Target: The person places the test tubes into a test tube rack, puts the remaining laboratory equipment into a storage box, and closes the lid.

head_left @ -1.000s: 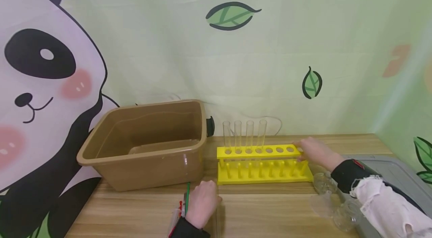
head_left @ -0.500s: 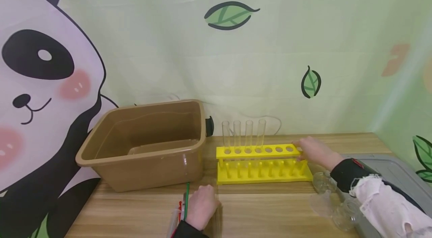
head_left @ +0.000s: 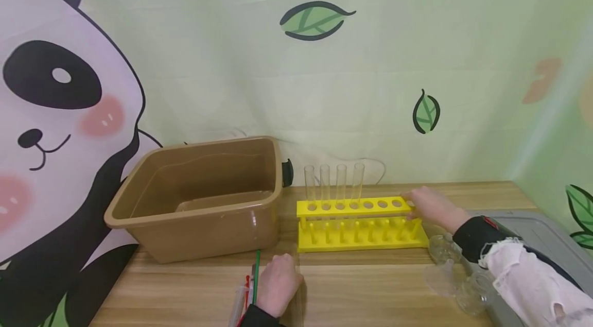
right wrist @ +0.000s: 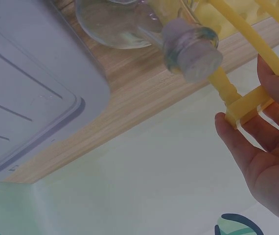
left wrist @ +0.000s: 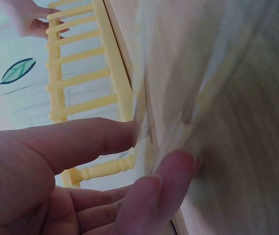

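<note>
A yellow test tube rack point(head_left: 361, 242) stands on the wooden table with several clear test tubes point(head_left: 341, 183) upright in its left holes. My right hand point(head_left: 433, 208) grips the rack's right end; in the right wrist view the thumb and fingers point(right wrist: 237, 142) curl round the top bar. In front of the rack's left end, my left hand point(head_left: 278, 286) is low over the table. Its thumb and fingertips point(left wrist: 117, 134) pinch a clear tube point(left wrist: 178, 78), seen close and blurred in the left wrist view. From the head, that hand hides most of the tube.
A brown plastic basin point(head_left: 194, 234) stands back left. Beside my left hand lie a green stick point(head_left: 257, 270), red sticks point(head_left: 247, 286) and clear items. Glass flasks point(head_left: 472, 293), one with a stopper point(right wrist: 198, 58), stand near a grey lid point(head_left: 523, 221) at right.
My left hand has shifted slightly down toward the near edge, its fingers drawn in more. The right hand has kept its grip on the rack, which has not moved.
</note>
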### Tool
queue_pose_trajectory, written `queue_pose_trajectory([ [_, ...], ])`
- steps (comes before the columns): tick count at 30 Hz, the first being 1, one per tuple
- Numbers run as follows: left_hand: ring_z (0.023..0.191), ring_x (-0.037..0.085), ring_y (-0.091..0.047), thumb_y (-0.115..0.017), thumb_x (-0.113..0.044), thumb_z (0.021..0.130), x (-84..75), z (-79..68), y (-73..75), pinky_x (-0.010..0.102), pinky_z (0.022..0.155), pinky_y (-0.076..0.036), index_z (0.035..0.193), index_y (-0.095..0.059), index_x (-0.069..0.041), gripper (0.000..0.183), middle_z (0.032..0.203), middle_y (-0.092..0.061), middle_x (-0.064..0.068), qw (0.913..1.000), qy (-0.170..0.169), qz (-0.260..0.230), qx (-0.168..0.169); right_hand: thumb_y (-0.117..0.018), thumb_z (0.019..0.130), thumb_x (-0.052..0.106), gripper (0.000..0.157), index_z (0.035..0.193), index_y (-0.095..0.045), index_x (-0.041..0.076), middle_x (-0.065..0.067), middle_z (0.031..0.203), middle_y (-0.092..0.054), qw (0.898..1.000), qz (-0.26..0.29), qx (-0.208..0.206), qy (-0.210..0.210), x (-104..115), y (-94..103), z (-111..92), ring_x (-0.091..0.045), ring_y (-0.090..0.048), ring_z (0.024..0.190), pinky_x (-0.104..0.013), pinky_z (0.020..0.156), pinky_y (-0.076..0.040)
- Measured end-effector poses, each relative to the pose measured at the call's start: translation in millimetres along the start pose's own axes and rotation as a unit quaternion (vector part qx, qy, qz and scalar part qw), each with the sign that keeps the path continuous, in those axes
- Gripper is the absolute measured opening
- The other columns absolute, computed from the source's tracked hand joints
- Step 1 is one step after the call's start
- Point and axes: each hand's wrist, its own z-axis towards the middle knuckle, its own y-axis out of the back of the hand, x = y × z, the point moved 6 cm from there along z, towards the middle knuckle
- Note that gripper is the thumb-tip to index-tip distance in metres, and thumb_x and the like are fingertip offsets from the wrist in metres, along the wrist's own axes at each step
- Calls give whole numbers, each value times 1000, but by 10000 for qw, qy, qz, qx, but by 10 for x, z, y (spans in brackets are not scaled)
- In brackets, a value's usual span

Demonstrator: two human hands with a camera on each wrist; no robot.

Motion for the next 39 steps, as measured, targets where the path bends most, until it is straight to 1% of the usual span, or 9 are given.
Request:
queue_pose_trajectory([
  [5,42,15,-39,-65,-3,67,29,0,-11,28,37,-28,55,-49,-5,20,51,-42,3,9998,169,-25,56,-77,68,3,44,106,-60,-10,-23,98,-61,10000,-44,-23,39,-6,-4,10,-34,-59,86,-44,73,-47],
  [10,45,18,-42,-66,-7,67,51,19,13,33,41,-33,55,-47,-7,22,53,-44,5,9995,294,26,64,-76,68,3,43,106,-60,-10,-23,99,-61,10000,-37,-12,22,-8,-9,11,-34,-58,86,-44,74,-47],
  [13,45,18,-42,-66,-7,66,35,20,69,33,39,-32,53,-44,-8,25,53,-43,4,9996,236,-13,-147,-76,68,2,43,106,-60,-10,-23,99,-61,10000,2,-3,12,-4,-6,7,-35,-58,87,-45,74,-46],
  [17,42,13,-37,-65,-7,66,-13,21,139,28,35,-27,52,-39,-11,30,48,-37,-1,9993,47,-94,-359,-76,68,1,43,106,-60,-10,-23,99,-61,10000,25,-11,12,1,3,2,-35,-58,87,-45,74,-46],
  [23,40,11,-35,-67,-10,69,-107,43,247,26,35,-25,51,-37,-13,36,48,-30,-5,9981,-221,-178,-539,-76,68,2,43,106,-61,-9,-22,99,-61,10000,44,-1,-11,-11,-3,8,-34,-58,87,-45,74,-46],
  [29,39,8,-30,-65,-13,71,-187,50,346,25,35,-22,50,-31,-16,40,48,-24,-7,9970,-288,-267,-669,-77,67,3,43,106,-61,-9,-22,98,-61,10000,-30,-24,-2,-12,-5,6,-34,-58,86,-45,74,-46],
  [32,39,8,-28,-64,-10,72,-244,66,400,24,35,-21,51,-32,-15,38,48,-24,-7,9971,-240,-326,-650,-77,67,4,43,105,-61,-9,-21,97,-62,9999,-92,-51,21,-3,2,-1,-33,-59,85,-44,73,-47],
  [37,41,9,-30,-65,-11,75,-365,133,463,24,37,-22,58,-43,-8,28,51,-29,-5,9984,-32,-417,-381,-78,67,5,43,104,-61,-9,-21,96,-62,9999,-122,-49,54,14,8,-4,-32,-59,84,-44,73,-47],
  [39,41,10,-29,-66,-12,76,-414,163,481,24,38,-21,59,-44,-7,28,51,-28,-4,9987,3,-408,-314,-77,67,5,43,105,-61,-9,-22,97,-61,9999,-110,-33,59,14,7,-2,-33,-59,85,-44,73,-47],
])
